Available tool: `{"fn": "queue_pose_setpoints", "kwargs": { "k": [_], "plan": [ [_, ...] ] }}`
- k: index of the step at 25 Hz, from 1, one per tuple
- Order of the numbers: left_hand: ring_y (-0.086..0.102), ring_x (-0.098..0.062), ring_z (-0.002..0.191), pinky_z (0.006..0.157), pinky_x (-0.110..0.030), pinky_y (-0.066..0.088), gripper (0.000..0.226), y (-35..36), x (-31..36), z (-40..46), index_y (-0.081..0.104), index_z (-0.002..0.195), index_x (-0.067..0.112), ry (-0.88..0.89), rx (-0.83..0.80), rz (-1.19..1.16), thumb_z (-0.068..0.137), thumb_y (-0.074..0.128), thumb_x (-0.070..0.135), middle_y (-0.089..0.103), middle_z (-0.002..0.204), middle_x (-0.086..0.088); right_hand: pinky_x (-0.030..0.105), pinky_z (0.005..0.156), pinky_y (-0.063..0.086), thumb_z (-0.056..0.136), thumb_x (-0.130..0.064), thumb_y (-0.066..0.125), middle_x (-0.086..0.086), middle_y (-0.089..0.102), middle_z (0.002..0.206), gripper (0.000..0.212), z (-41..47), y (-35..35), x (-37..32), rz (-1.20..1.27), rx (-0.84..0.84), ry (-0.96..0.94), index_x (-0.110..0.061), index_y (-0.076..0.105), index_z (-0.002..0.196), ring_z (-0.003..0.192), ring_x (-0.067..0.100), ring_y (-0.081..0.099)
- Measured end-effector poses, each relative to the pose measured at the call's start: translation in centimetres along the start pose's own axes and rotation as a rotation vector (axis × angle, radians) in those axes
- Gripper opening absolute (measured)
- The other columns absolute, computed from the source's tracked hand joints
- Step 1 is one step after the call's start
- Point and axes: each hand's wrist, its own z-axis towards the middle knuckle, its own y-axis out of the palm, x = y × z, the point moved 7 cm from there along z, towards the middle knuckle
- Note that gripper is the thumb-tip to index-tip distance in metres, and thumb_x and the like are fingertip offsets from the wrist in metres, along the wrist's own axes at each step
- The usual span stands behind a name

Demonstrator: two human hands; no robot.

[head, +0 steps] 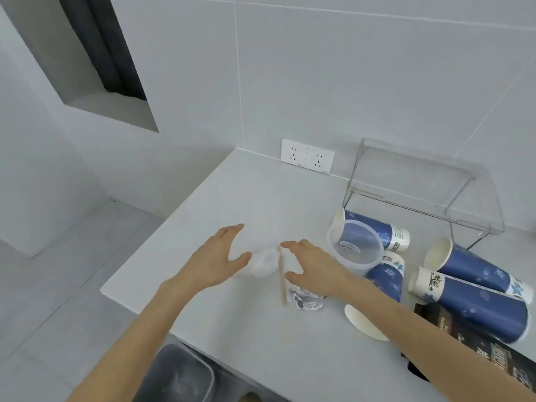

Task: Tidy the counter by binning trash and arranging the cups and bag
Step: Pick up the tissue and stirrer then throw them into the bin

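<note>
Dark bag point(493, 355) cut by right edge; bin point(179, 375) cut at bottom.

We are looking at what seems to be a pantry or tea corner of an office or flat, though we cannot tell which. Pale tiles are covering the wall point(319, 68), and a white counter point(232, 198) is running along it with a double wall socket point(307, 159) just above. Blue paper cups point(475, 271) are lying beside a clear acrylic rack point(420, 192), and a grey bin point(179, 375) is standing on the floor below the counter's edge.
</note>
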Motion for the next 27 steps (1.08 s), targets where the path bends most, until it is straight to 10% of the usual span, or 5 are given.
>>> {"fn": "queue_pose_setpoints", "kwargs": {
  "k": [7, 11, 14, 17, 27],
  "plan": [
    [0.009, -0.024, 0.144, 0.119, -0.046, 0.006, 0.064, 5.7, -4.8, 1.3, 0.014, 0.144, 0.022, -0.036, -0.211, 0.275, 0.089, 0.046, 0.034, 0.015, 0.156, -0.003, 0.042, 0.097, 0.039, 0.085, -0.009, 0.048, 0.013, 0.038, 0.133, 0.056, 0.4, 7.4, 4.0, -0.244, -0.146, 0.224, -0.018, 0.027, 0.136, 0.122, 0.033, 0.039],
    [0.028, -0.024, 0.136, 0.116, -0.047, 0.009, 0.052, 5.9, -6.9, 1.7, 0.031, 0.137, 0.022, -0.032, -0.098, 0.403, 0.088, 0.048, 0.023, 0.041, 0.142, -0.002, 0.038, 0.094, 0.04, 0.088, -0.011, 0.047, 0.008, 0.039, 0.132, 0.049, 0.7, 7.4, 4.1, -0.223, -0.028, 0.211, -0.019, 0.032, 0.134, 0.12, 0.027, 0.041],
    [0.065, -0.026, 0.086, 0.08, -0.046, 0.05, 0.039, 5.4, -7.1, 1.3, 0.066, 0.097, 0.022, 0.096, 0.177, 0.541, 0.061, 0.081, 0.02, 0.071, 0.092, 0.001, 0.037, 0.094, 0.039, 0.09, -0.013, 0.045, 0.008, 0.041, 0.13, 0.045, 0.9, 7.3, 4.0, -0.203, 0.02, 0.212, -0.019, 0.034, 0.133, 0.119, 0.026, 0.041],
    [0.062, -0.022, 0.054, 0.046, -0.028, 0.045, 0.037, 5.8, -7.9, 0.7, 0.068, 0.073, 0.021, 0.087, 0.236, 0.562, 0.043, 0.089, 0.023, 0.067, 0.062, 0.004, 0.037, 0.092, 0.039, 0.094, -0.018, 0.04, 0.008, 0.044, 0.127, 0.037, 1.1, 7.3, 3.8, -0.222, 0.049, 0.207, -0.017, 0.036, 0.131, 0.117, 0.027, 0.043],
    [0.053, -0.022, 0.038, 0.033, -0.023, 0.039, 0.035, 5.6, -9.5, 0.7, 0.068, 0.082, 0.009, 0.034, 0.264, 0.449, 0.055, 0.085, 0.025, 0.059, 0.045, -0.004, 0.038, 0.09, 0.042, 0.094, -0.026, 0.042, 0.018, 0.049, 0.12, 0.033, 5.0, 6.9, 2.1, -0.161, 0.187, 0.424, -0.001, 0.04, 0.116, 0.11, 0.032, 0.049]
  ]
}}
